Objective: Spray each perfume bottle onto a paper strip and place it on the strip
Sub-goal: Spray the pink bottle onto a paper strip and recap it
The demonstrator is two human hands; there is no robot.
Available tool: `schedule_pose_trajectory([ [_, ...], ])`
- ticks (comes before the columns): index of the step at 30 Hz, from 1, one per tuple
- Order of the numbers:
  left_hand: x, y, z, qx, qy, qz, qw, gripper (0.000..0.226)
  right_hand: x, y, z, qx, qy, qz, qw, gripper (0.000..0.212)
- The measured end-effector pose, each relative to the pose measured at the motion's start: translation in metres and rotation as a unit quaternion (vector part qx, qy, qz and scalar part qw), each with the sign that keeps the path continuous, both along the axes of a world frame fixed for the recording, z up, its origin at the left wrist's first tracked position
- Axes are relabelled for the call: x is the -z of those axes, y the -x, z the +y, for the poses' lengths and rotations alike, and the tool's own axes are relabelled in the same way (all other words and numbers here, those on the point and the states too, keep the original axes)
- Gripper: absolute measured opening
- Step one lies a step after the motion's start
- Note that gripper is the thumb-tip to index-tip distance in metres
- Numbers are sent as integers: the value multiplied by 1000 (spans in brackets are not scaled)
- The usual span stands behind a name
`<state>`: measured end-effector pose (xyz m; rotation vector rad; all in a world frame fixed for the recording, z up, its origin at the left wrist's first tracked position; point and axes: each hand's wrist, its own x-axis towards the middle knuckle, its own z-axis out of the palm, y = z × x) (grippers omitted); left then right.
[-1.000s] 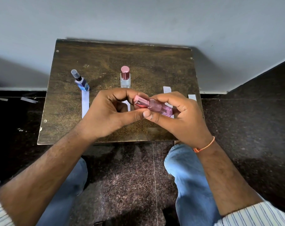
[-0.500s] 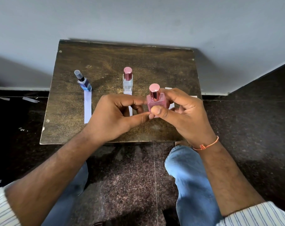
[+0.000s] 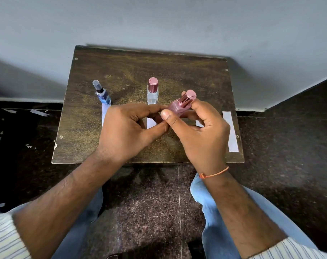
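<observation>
A pink perfume bottle [image 3: 179, 106] with a pink cap is held above the wooden table [image 3: 121, 71], tilted with its cap up and to the right. My right hand [image 3: 200, 133] grips it, and my left hand [image 3: 129, 131] pinches its lower end. A blue bottle [image 3: 102, 95] stands at the far end of a white paper strip [image 3: 104, 114] on the left. A clear bottle [image 3: 152, 92] with a dark pink cap stands on a second strip [image 3: 150, 122] in the middle. A third strip [image 3: 199, 123] is mostly hidden under my right hand.
A fourth paper strip [image 3: 231, 131] lies bare near the table's right edge. The table stands against a grey wall. Paper scraps [image 3: 39, 113] lie on the dark floor at the left. My knees in blue jeans are below the table's near edge.
The pink bottle went from lying sideways to upright, and now tilts with its cap to the right. Both hands stayed on it and rose slightly.
</observation>
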<state>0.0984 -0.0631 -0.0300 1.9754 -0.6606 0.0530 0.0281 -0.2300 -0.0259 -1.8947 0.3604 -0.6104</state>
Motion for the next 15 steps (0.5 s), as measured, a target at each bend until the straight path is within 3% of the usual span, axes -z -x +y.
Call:
schedule_pose_trajectory([
  [5,5,-1,0,10,-34,35,999,37,-3,-10,-23,52,76,18,996,32],
  [10,1,-1,8,22,-47,50,997,31,0,-22,-69,162,74,53,983,36],
  [15,-1,-1,17,41,-69,54,995,29,2,-25,-76,177,98,80,976,39],
])
